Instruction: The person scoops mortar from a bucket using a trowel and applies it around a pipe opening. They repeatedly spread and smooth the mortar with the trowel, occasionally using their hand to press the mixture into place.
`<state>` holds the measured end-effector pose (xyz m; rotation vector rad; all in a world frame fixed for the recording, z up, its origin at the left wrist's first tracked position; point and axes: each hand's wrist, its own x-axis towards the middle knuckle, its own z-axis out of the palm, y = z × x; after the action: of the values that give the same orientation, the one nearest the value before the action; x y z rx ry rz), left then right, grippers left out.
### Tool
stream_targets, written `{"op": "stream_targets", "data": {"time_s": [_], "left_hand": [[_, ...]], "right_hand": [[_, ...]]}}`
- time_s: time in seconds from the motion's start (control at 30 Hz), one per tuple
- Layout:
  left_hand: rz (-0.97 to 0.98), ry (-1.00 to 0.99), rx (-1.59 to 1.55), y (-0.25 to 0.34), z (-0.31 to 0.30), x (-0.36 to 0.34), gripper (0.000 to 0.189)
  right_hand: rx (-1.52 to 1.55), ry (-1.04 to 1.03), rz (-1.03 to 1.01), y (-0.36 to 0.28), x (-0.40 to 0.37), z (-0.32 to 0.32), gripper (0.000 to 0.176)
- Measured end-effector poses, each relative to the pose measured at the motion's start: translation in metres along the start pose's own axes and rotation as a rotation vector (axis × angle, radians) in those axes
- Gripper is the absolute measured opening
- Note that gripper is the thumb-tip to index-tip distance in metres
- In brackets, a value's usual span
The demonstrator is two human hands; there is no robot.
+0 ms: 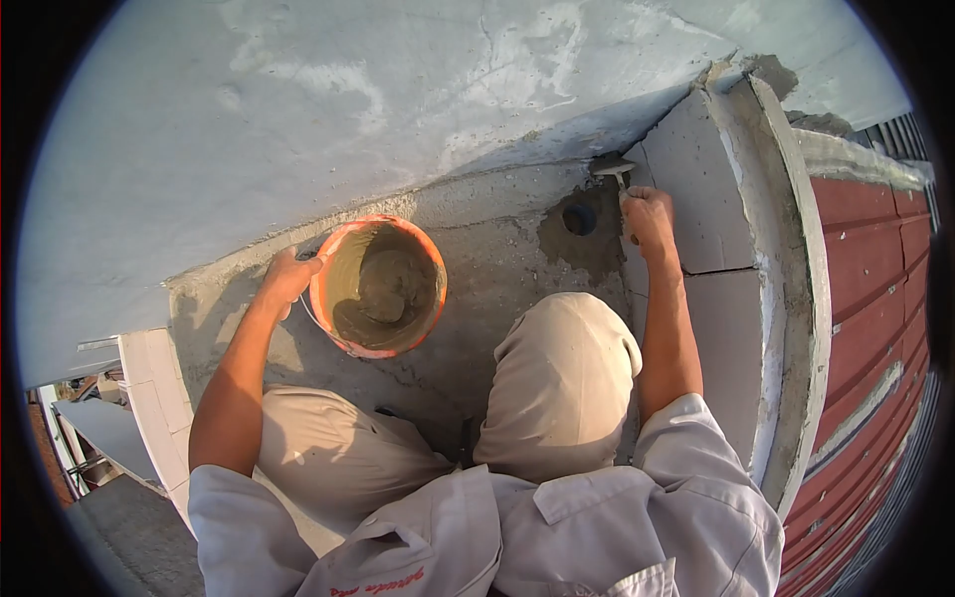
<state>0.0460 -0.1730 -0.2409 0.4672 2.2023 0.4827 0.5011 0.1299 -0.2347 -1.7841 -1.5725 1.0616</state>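
Note:
An orange bucket (pixel 432 251) stands on the concrete floor to the left, with grey wet mortar (pixel 390 287) inside. My left hand (pixel 288 279) is closed on the bucket's left rim, thumb over the edge. At the right, my right hand (pixel 649 219) grips the handle of a trowel (pixel 613 167). The trowel's blade is up in the corner where the back wall meets the low block wall. Just left of that hand, a round dark hole (pixel 578 218) opens in the floor, with a dark, damp-looking patch of mortar (pixel 557 247) around it.
A grey plastered wall (pixel 398 109) runs across the back. On the right is a low wall of pale blocks (pixel 696 189), with a concrete ledge (pixel 796 269) and red metal roofing (pixel 870 298) beyond. More pale blocks (pixel 154 383) line the left edge. My bent knees are close below.

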Motion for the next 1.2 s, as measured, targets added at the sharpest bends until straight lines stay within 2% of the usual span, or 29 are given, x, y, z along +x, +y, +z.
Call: {"op": "stream_targets", "data": {"time_s": [0.13,0.2,0.27,0.37,0.47,0.53,0.6,0.7,0.8,0.9,1.0,1.07,1.13,1.2], "left_hand": [[0.001,-0.005,0.059,-0.012,-0.001,0.015,0.099],[0.004,0.009,0.089,-0.024,0.002,0.031,0.100],[-0.016,-0.003,0.059,-0.007,0.002,0.009,0.095],[-0.026,-0.020,0.038,0.006,-0.002,-0.001,0.094],[-0.042,-0.018,0.029,0.001,0.001,0.002,0.094],[-0.038,-0.032,0.020,-0.002,0.001,0.009,0.096],[-0.037,-0.068,0.007,-0.007,0.001,0.015,0.102],[-0.062,-0.081,0.001,-0.004,0.002,0.014,0.100],[-0.066,-0.029,-0.025,0.004,0.005,0.004,0.097],[-0.070,-0.006,-0.107,-0.008,0.006,0.012,0.084],[-0.108,-0.155,-0.201,-0.021,-0.004,0.027,0.062],[-0.107,-0.206,-0.287,-0.019,-0.006,0.022,0.045],[-0.079,-0.166,-0.310,-0.006,-0.001,0.010,0.043],[-0.037,-0.186,-0.335,0.000,0.003,0.010,0.036]], "right_hand": [[-0.010,-0.032,0.040,-0.008,0.004,0.003,0.040],[0.054,-0.102,0.038,-0.006,0.036,0.002,0.040],[0.118,-0.112,0.024,-0.023,0.035,0.002,0.041],[0.166,-0.130,-0.017,-0.049,0.024,-0.012,0.042],[0.035,-0.095,-0.045,-0.054,-0.014,-0.029,0.048],[0.003,-0.054,-0.090,-0.034,-0.035,-0.038,0.055],[0.001,0.007,-0.179,0.019,-0.046,-0.033,0.062],[0.138,0.022,-0.162,0.087,-0.064,-0.019,0.066],[0.022,-0.037,-0.102,0.106,-0.076,-0.017,0.066],[0.117,-0.004,-0.159,0.113,-0.088,-0.010,0.066],[0.234,-0.085,-0.264,0.129,-0.092,0.001,0.066],[0.304,-0.243,-0.173,0.108,-0.100,-0.001,0.068],[0.414,-0.425,-0.132,0.058,-0.114,0.002,0.071],[0.173,-0.561,-0.229,0.039,-0.111,0.001,0.059]]}}
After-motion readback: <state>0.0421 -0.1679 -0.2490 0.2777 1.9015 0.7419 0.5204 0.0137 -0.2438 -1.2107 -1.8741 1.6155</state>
